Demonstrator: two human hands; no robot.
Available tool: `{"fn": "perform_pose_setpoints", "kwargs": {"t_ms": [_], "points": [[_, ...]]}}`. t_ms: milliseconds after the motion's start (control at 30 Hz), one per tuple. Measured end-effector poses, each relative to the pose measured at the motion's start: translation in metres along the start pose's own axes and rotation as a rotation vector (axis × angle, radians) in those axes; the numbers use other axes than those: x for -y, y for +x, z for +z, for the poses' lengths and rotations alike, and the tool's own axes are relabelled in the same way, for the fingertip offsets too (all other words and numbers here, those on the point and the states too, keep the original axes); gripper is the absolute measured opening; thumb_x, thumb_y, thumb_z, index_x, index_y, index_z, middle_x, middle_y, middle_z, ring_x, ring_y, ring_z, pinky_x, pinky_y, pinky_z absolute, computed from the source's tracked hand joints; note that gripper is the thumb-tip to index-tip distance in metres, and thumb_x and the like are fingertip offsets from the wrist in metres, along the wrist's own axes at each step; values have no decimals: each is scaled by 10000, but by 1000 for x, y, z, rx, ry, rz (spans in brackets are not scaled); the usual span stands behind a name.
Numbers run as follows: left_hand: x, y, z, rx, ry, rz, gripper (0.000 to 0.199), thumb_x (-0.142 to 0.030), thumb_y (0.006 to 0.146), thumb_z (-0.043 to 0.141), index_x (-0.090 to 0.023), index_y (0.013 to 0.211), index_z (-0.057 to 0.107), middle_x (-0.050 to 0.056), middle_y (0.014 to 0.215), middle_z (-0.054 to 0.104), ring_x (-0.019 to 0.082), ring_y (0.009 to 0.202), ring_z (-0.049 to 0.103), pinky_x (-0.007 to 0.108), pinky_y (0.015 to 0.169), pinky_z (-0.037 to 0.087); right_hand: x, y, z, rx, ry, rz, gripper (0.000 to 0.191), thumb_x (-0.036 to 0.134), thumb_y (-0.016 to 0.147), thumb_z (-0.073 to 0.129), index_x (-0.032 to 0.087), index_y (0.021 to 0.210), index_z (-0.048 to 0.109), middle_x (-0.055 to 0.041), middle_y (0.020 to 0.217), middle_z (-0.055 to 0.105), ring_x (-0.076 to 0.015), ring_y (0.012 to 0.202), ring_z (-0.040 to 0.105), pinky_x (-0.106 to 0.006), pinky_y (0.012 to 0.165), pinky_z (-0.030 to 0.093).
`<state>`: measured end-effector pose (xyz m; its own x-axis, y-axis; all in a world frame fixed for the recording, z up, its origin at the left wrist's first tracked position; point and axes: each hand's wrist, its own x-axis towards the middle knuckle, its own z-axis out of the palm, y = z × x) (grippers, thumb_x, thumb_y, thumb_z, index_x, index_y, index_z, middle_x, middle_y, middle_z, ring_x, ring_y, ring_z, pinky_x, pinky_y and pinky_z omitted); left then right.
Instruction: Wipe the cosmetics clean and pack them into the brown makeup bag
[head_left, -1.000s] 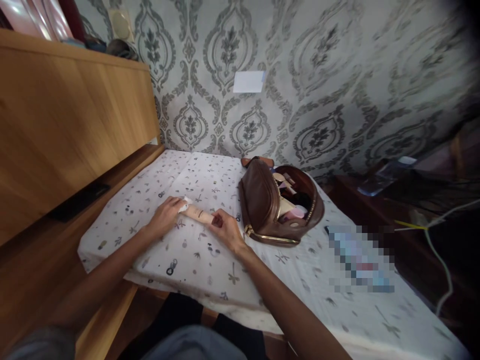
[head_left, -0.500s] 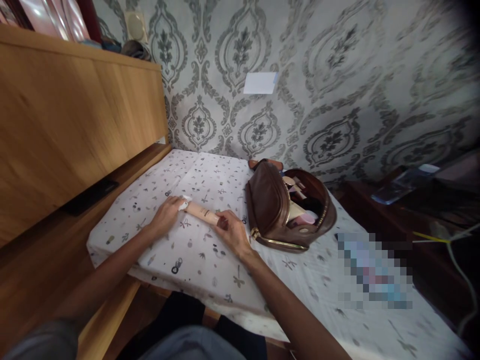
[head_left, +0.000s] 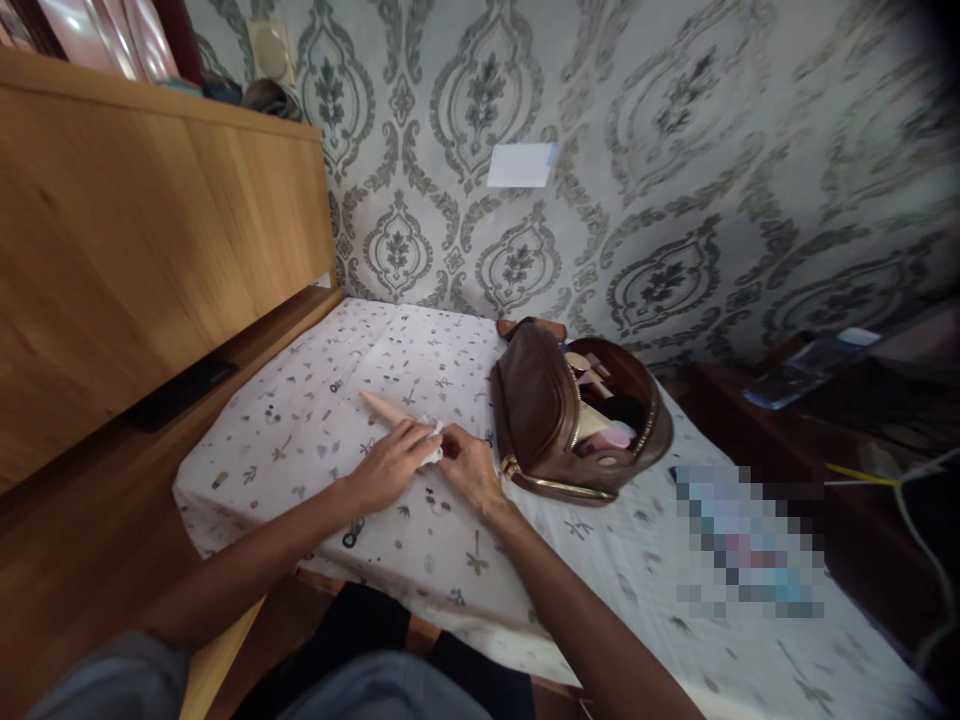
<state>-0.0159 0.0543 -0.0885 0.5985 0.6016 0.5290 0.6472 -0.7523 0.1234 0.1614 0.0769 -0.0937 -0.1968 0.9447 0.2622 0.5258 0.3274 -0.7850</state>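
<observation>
A peach-coloured cosmetic tube (head_left: 385, 406) is held above the white patterned cloth, its flat end pointing up and left. My right hand (head_left: 472, 470) is closed round the tube's cap end, where the fingers cover the cap. Pressed against the tube near that end is a crumpled white tissue (head_left: 433, 441), pinched in my left hand (head_left: 385, 464). Both hands nearly touch each other. Just right of them stands a brown leather bag (head_left: 534, 410), unzipped, with several cosmetics inside, among them a pink item (head_left: 613, 436).
The patterned cloth (head_left: 420, 350) covers the table surface. A wooden cabinet (head_left: 165, 210) borders the left side. At the right lies a blurred-out flat item (head_left: 742, 540); beyond it are a clear plastic case (head_left: 810, 370) and cables (head_left: 911, 520). Patterned wallpaper (head_left: 517, 260) rises behind.
My left hand with the tissue has slid right along the tube, from its flat end to the cap end. The flat end now shows bare; my right hand has stayed nearly in place.
</observation>
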Motion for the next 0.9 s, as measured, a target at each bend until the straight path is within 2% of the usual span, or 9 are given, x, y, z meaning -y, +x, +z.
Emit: {"fn": "perform_pose_setpoints", "kwargs": {"t_ms": [200,333,433,533,633,800,900], "points": [[48,-6,-6,-65,-18,-103,502,31,856,389,-153,1273,601,126,1215,629,240,1155,533,425,996,523,1,0,-1,25,44,31,241,431,782,657,192,811,663,5,643,644,-148,587,557,-248,585,423],[81,-12,-14,-85,-8,-224,568,64,796,387,-175,1253,624,105,1195,636,239,1154,527,427,1014,500,0,-1,-1,20,48,46,243,432,788,667,195,835,676,13,634,627,-151,585,561,-250,573,428],[98,-18,-20,-87,6,-316,554,64,771,393,-179,1200,647,94,1133,644,244,1114,537,432,1012,488,-1,0,1,-19,57,38,213,386,766,693,190,847,678,3,689,630,-148,591,570,-259,580,452],[106,-22,-23,-88,17,-363,538,62,751,400,-180,1158,654,82,1060,645,243,1058,549,430,981,494,-4,1,4,-60,65,1,203,339,746,716,179,867,684,-28,817,640,-142,613,584,-272,601,483],[107,-24,-23,-96,23,-378,504,49,764,400,-176,1136,656,77,1032,638,240,1039,553,421,970,494,-8,2,6,-63,62,-19,176,294,746,716,180,877,690,-19,783,629,-143,612,578,-275,606,489],[102,-22,-21,-102,31,-359,515,52,766,393,-167,1156,649,87,1058,631,243,1060,538,414,973,493,-11,1,5,-53,88,-64,364,272,785,688,194,1140,690,-5,773,637,-144,621,568,-271,625,498],[99,-19,-22,-102,36,-332,557,65,752,396,-171,1196,634,89,1103,627,244,1096,521,417,987,494,-10,0,1,-47,55,-101,345,276,818,662,203,1150,719,-27,811,649,-152,657,581,-282,665,506]]}}
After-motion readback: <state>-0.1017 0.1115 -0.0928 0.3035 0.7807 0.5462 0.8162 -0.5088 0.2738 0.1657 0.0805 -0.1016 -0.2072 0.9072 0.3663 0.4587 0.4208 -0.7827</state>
